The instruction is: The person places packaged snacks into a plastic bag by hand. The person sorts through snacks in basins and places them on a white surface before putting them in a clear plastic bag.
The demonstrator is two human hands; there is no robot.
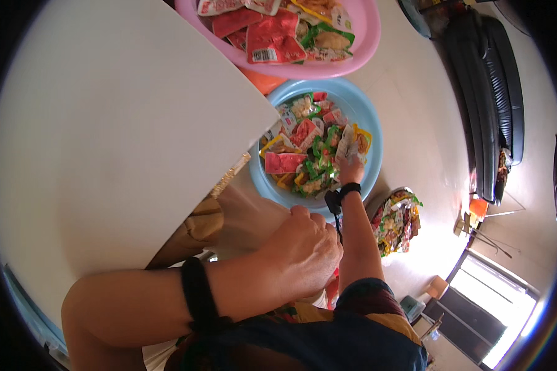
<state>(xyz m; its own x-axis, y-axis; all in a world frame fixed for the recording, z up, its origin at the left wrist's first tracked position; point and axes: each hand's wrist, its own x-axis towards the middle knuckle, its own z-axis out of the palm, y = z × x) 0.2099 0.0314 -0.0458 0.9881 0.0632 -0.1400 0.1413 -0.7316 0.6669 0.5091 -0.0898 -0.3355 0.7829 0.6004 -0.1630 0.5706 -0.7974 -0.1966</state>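
My right hand [351, 168] reaches into a light-blue plastic basin [376, 148] full of sealed food packets. Its blurred fingers close on a whitish food packet [345, 141] near the basin's right side, beside a yellow-edged one. Red packets, such as this one [285, 163], and green ones lie around it. My left hand [312, 255] is curled, back upward, in front of my torso, below the basin in view. Its fingertips and palm are hidden. A red-and-white item [332, 290] shows just below it; whether the hand holds it cannot be told.
A pink basin [369, 41] with more packets stands beyond the blue one. The corner of a white table [167, 139] juts in at the left. A heap of packets [397, 225] sits right of my right forearm. Farther right are a black sofa [473, 102] and a bright window.
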